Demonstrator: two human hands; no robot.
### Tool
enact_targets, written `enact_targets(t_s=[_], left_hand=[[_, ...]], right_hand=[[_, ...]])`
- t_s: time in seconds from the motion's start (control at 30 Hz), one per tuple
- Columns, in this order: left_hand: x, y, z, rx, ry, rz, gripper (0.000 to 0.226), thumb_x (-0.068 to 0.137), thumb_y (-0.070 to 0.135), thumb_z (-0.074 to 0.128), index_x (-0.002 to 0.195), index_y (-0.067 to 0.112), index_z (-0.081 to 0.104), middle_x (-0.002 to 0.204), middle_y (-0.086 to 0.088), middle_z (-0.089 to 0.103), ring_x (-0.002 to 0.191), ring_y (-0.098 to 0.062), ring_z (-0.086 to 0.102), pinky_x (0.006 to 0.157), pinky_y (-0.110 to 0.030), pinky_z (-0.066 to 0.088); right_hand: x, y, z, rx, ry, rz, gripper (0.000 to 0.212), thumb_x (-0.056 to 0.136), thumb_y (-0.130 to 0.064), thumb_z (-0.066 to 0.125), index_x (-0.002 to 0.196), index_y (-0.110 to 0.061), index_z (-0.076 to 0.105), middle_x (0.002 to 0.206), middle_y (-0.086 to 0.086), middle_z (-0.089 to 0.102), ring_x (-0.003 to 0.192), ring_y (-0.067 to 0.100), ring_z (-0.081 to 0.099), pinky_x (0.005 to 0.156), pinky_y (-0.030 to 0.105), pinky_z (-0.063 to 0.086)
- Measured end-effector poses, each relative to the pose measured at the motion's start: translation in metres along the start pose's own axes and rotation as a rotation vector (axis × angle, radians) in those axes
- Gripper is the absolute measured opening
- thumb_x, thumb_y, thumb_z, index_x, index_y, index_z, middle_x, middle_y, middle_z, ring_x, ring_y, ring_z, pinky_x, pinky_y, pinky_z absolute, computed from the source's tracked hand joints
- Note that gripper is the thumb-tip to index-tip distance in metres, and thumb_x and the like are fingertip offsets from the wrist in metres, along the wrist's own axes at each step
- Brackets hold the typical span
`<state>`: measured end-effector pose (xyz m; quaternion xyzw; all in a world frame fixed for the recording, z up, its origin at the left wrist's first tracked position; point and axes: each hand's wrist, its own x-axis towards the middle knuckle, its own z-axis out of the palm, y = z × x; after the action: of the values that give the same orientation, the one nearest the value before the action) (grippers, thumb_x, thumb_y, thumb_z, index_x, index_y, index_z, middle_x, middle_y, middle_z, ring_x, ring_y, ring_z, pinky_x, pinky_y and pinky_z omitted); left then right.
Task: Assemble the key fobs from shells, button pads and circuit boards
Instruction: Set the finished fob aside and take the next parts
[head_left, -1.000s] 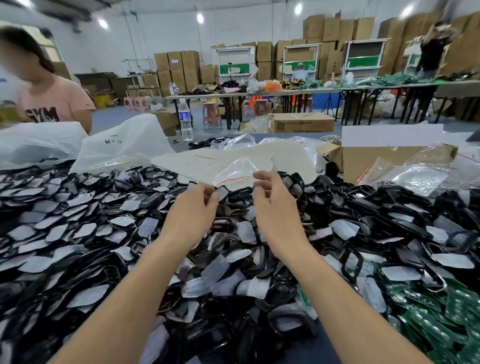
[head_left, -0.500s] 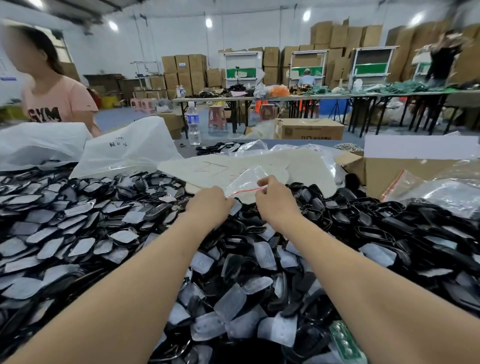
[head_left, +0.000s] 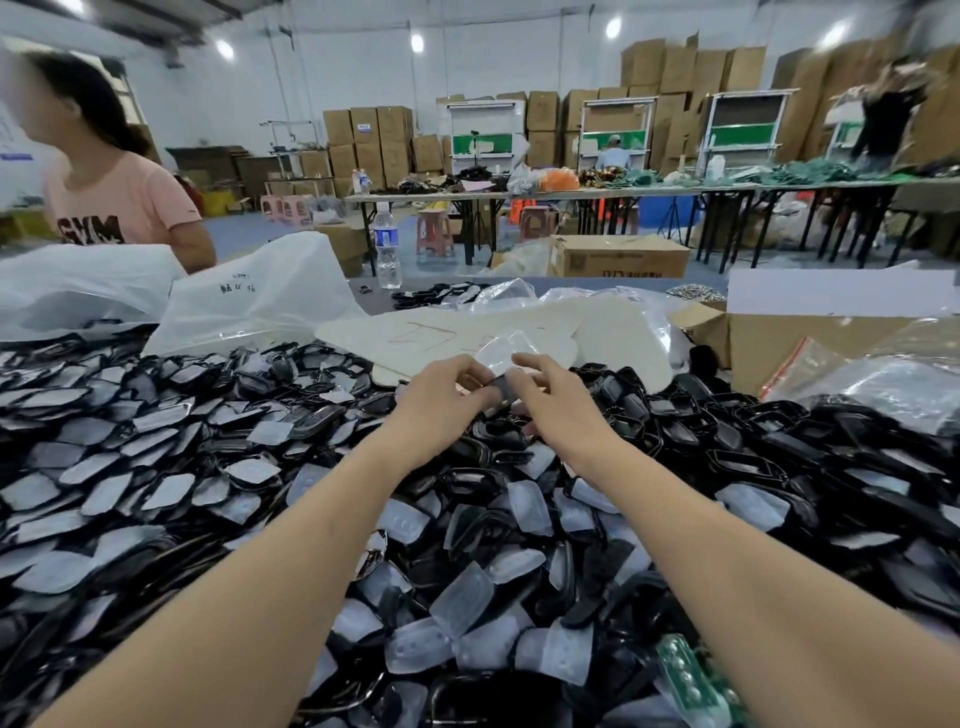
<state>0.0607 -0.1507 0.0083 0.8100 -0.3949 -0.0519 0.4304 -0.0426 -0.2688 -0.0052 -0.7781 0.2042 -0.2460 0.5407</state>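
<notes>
A deep pile of black key fob shells (head_left: 753, 457) and translucent button pads (head_left: 462, 597) covers the table. One green circuit board (head_left: 685, 675) lies near my right forearm. My left hand (head_left: 441, 400) and my right hand (head_left: 556, 405) meet over the far part of the pile. Between them is a small black fob piece (head_left: 500, 387), pinched by my left fingers. A small clear plastic bag (head_left: 501, 351) stands up just above it, and my right fingertips pinch the bag's edge. How far the black piece sits inside the bag is unclear.
White plastic bags (head_left: 260, 296) lie at the far left, with a person in a pink shirt (head_left: 119, 202) behind them. A cream sheet (head_left: 467, 327) lies beyond my hands. A cardboard box (head_left: 779, 343) and clear zip bags (head_left: 883, 374) are at the right, and a water bottle (head_left: 385, 249) stands at the far edge.
Both hands have reached farther out over the pile, still together on the clear bag. A black piece now shows between my fingers below the bag.
</notes>
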Motion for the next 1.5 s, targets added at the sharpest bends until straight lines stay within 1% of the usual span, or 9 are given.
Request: enact_targets(t_s=[0.13,0.27,0.43,0.63,0.77,0.9,1.03,1.33,1.5], left_hand=[[-0.024,0.016,0.000,-0.179,0.035,0.039,0.011,0.088,0.025,0.075,0.084,0.032,0.067,0.081,0.014,0.070,0.066,0.012,0.058,0.064,-0.006,0.040],[-0.063,0.035,0.017,-0.569,0.067,-0.085,0.006,0.095,0.024,0.068,0.093,0.028,0.072,0.083,0.010,0.075,0.069,-0.002,0.065,0.064,-0.018,0.050],[-0.113,0.068,0.045,-0.884,0.085,-0.179,0.020,0.100,0.010,0.059,0.096,0.020,0.076,0.091,-0.001,0.076,0.076,-0.016,0.064,0.072,-0.029,0.053],[-0.168,0.084,0.062,-0.662,0.108,-0.094,0.024,0.103,0.026,0.055,0.092,0.027,0.076,0.090,-0.012,0.076,0.078,-0.029,0.069,0.077,-0.045,0.058],[-0.197,0.087,0.069,-0.768,-0.014,-0.152,0.029,0.105,0.023,0.053,0.090,0.023,0.078,0.083,-0.008,0.074,0.070,-0.014,0.065,0.065,-0.028,0.054],[-0.221,0.085,0.076,-0.825,-0.105,-0.147,0.026,0.102,0.010,0.056,0.093,0.019,0.078,0.078,-0.002,0.070,0.069,-0.009,0.062,0.067,-0.025,0.055],[-0.237,0.083,0.080,-0.768,-0.087,-0.142,0.028,0.101,0.006,0.055,0.093,0.021,0.077,0.074,0.002,0.073,0.068,-0.005,0.065,0.067,-0.022,0.056],[-0.255,0.074,0.081,-0.414,-0.105,-0.051,0.017,0.102,0.018,0.054,0.102,0.021,0.071,0.068,0.002,0.067,0.058,-0.005,0.060,0.059,-0.019,0.051],[-0.258,0.066,0.079,-0.244,-0.183,-0.016,0.015,0.101,0.022,0.055,0.108,0.033,0.063,0.081,0.005,0.068,0.056,-0.003,0.059,0.054,-0.018,0.047]], right_hand=[[-0.025,-0.006,-0.008,0.189,-0.003,-0.056,0.018,0.105,-0.014,0.053,0.110,-0.006,0.068,0.091,0.011,0.070,0.078,0.020,0.066,0.062,0.024,0.053],[-0.060,-0.012,-0.018,0.354,0.037,-0.028,0.017,0.104,-0.013,0.056,0.104,-0.006,0.072,0.090,0.008,0.073,0.075,0.018,0.065,0.077,0.026,0.059],[-0.115,-0.017,-0.030,0.575,0.089,0.035,0.016,0.103,-0.011,0.057,0.097,-0.008,0.071,0.080,0.004,0.074,0.068,0.018,0.067,0.070,0.026,0.060],[-0.178,-0.014,-0.046,0.640,0.132,0.118,0.012,0.103,-0.009,0.056,0.099,-0.005,0.067,0.076,0.007,0.074,0.060,0.015,0.068,0.060,0.022,0.056],[-0.215,-0.006,-0.055,0.611,0.111,0.127,0.016,0.104,-0.010,0.053,0.102,0.001,0.065,0.079,0.014,0.074,0.066,0.020,0.071,0.062,0.023,0.058],[-0.241,0.000,-0.058,0.637,0.119,0.147,0.017,0.104,-0.009,0.053,0.101,0.004,0.064,0.073,0.013,0.074,0.062,0.019,0.071,0.059,0.023,0.057],[-0.258,0.012,-0.060,0.672,0.058,0.156,0.022,0.104,-0.013,0.053,0.107,0.003,0.068,0.092,0.020,0.077,0.080,0.024,0.075,0.070,0.023,0.059],[-0.269,0.038,-0.060,0.551,0.043,0.190,0.023,0.104,-0.012,0.053,0.105,0.003,0.071,0.103,0.019,0.076,0.091,0.022,0.074,0.079,0.022,0.058],[-0.270,0.040,-0.070,0.419,-0.048,0.291,0.020,0.103,-0.013,0.055,0.108,0.001,0.070,0.097,0.017,0.076,0.075,0.017,0.072,0.067,0.025,0.059]])
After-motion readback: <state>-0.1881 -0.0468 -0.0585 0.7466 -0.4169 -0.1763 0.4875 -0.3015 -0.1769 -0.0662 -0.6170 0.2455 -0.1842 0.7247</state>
